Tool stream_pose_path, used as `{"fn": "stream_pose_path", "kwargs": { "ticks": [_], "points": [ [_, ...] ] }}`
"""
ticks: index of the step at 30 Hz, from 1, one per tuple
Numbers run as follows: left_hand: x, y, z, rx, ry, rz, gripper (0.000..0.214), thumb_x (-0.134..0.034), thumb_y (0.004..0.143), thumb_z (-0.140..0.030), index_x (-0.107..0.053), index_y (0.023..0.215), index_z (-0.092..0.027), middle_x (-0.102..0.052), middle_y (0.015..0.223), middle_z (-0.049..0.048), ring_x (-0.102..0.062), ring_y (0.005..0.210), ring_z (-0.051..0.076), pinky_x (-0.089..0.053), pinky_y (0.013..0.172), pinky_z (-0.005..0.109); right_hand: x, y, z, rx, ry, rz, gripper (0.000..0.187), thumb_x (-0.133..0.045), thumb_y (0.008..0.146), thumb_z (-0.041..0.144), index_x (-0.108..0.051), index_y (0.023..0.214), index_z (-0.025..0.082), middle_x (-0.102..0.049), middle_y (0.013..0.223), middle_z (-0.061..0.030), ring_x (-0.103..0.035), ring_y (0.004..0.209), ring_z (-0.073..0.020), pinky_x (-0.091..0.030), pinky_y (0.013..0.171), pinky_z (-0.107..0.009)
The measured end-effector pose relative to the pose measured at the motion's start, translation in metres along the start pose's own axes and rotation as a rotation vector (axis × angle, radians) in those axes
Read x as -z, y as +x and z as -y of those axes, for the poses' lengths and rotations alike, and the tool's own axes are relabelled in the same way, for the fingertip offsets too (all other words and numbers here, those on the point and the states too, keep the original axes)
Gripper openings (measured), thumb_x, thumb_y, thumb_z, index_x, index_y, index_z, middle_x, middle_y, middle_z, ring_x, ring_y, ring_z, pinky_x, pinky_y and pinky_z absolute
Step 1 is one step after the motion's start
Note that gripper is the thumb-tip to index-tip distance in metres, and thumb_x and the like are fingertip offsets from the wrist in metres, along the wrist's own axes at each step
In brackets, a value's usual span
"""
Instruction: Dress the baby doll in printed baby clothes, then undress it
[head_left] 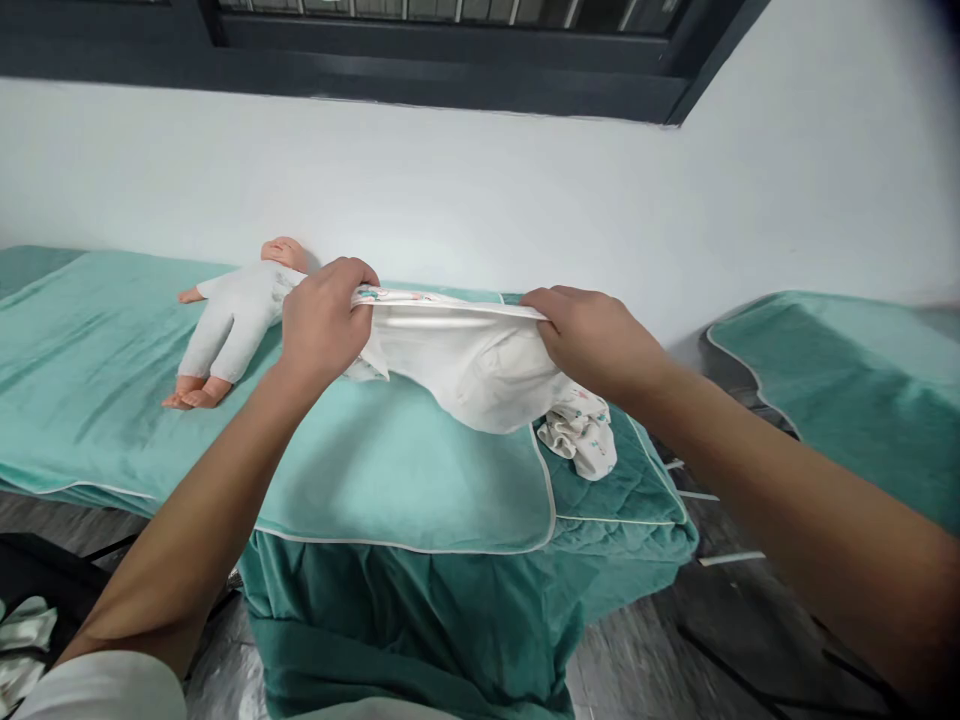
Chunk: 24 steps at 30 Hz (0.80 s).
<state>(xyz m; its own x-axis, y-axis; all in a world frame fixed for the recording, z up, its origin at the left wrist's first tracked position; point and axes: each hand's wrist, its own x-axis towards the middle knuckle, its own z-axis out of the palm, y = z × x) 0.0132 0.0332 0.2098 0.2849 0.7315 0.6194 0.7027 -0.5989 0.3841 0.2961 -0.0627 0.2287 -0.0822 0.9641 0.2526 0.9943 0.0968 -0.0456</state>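
A white baby garment (465, 365) with a small print is stretched out in the air above a teal-covered table (420, 480). My left hand (324, 322) grips its left edge, fingers curled shut. My right hand (592, 335) pinches its right edge, also closed. The cloth sags between them, and its lower end (581, 435) rests crumpled on the table. A baby doll (232, 325) in a white suit lies on the table to the left of my left hand, head toward the wall.
A light teal mat (112, 370) covers the tabletop over darker quilted bedding (630, 490). A second teal-covered table (847, 390) stands at the right across a gap of dark floor. A white wall and dark window frame lie behind. Some cloth (22, 640) lies at bottom left.
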Motion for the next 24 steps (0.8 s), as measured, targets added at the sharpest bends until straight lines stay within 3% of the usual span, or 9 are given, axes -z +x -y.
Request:
{"fn": "stream_pose_path", "kwargs": {
  "ticks": [6,11,13,15,19,21,23,24],
  "points": [
    [0.012,-0.009,0.019,0.122,-0.069,0.137,0.026,-0.051,0.085,-0.019,-0.069,0.104,-0.022,-0.074,0.093,0.0041,-0.065,0.092,0.025,-0.05,0.088,0.034,-0.005,-0.015,-0.019,-0.212,-0.066,0.071,0.036,-0.043,0.09,0.025,-0.073,0.109,0.029,-0.074,0.098,-0.0076,-0.063,0.081,-0.0276,-0.044,0.069,-0.037],
    [0.008,-0.003,0.037,0.24,-0.022,0.443,0.021,-0.057,0.089,-0.038,-0.071,0.093,-0.023,-0.073,0.084,0.0058,-0.067,0.085,0.027,-0.05,0.08,0.032,-0.015,-0.007,-0.032,-0.347,-0.099,0.153,0.038,-0.05,0.086,0.027,-0.076,0.114,0.03,-0.074,0.104,-0.0121,-0.066,0.088,-0.0331,-0.048,0.071,-0.041],
    [-0.006,0.001,0.046,0.277,0.127,0.547,0.023,-0.057,0.09,-0.04,-0.071,0.09,-0.022,-0.074,0.089,0.0099,-0.069,0.09,0.031,-0.051,0.083,0.036,-0.03,0.004,-0.035,-0.321,-0.089,0.198,0.041,-0.051,0.085,0.024,-0.075,0.117,0.03,-0.074,0.111,-0.0123,-0.067,0.094,-0.0346,-0.051,0.075,-0.044],
    [-0.029,0.0,0.054,0.321,0.322,0.565,0.021,-0.055,0.091,-0.033,-0.07,0.094,-0.019,-0.073,0.097,0.0153,-0.069,0.095,0.035,-0.052,0.086,0.042,-0.053,0.016,-0.032,-0.291,-0.09,0.255,0.044,-0.05,0.085,0.02,-0.073,0.121,0.029,-0.074,0.115,-0.0123,-0.068,0.099,-0.0352,-0.053,0.079,-0.046],
    [-0.083,-0.025,0.057,0.253,0.536,0.421,0.042,-0.043,0.088,-0.006,-0.063,0.124,-0.015,-0.065,0.126,0.0227,-0.063,0.118,0.037,-0.051,0.094,0.048,-0.11,0.026,-0.003,-0.274,-0.136,0.181,0.045,-0.041,0.091,0.011,-0.067,0.127,0.014,-0.07,0.118,-0.0219,-0.067,0.103,-0.0377,-0.054,0.083,-0.051],
    [-0.108,-0.047,0.051,0.171,0.512,0.384,0.047,-0.039,0.088,-0.003,-0.061,0.129,-0.015,-0.061,0.135,0.0221,-0.057,0.127,0.036,-0.049,0.1,0.049,-0.141,0.023,0.02,-0.224,-0.137,0.11,0.046,-0.037,0.094,0.01,-0.061,0.133,0.01,-0.058,0.14,-0.0258,-0.056,0.127,-0.0414,-0.049,0.096,-0.056],
    [-0.129,-0.066,0.045,0.057,0.35,0.449,0.047,-0.039,0.091,-0.005,-0.061,0.131,-0.016,-0.061,0.136,0.0179,-0.057,0.127,0.031,-0.049,0.105,0.044,-0.17,0.018,0.043,-0.077,-0.038,-0.002,0.046,-0.037,0.094,0.008,-0.06,0.134,0.008,-0.048,0.153,-0.0243,-0.041,0.143,-0.0399,-0.041,0.111,-0.055],
    [-0.138,-0.073,0.043,0.031,0.256,0.495,0.044,-0.039,0.093,-0.006,-0.061,0.13,-0.016,-0.063,0.134,0.0162,-0.058,0.126,0.029,-0.049,0.106,0.041,-0.183,0.016,0.053,-0.03,0.051,-0.01,0.046,-0.037,0.095,0.009,-0.058,0.136,0.008,-0.048,0.154,-0.0228,-0.041,0.144,-0.0368,-0.038,0.116,-0.051]
  ]
}}
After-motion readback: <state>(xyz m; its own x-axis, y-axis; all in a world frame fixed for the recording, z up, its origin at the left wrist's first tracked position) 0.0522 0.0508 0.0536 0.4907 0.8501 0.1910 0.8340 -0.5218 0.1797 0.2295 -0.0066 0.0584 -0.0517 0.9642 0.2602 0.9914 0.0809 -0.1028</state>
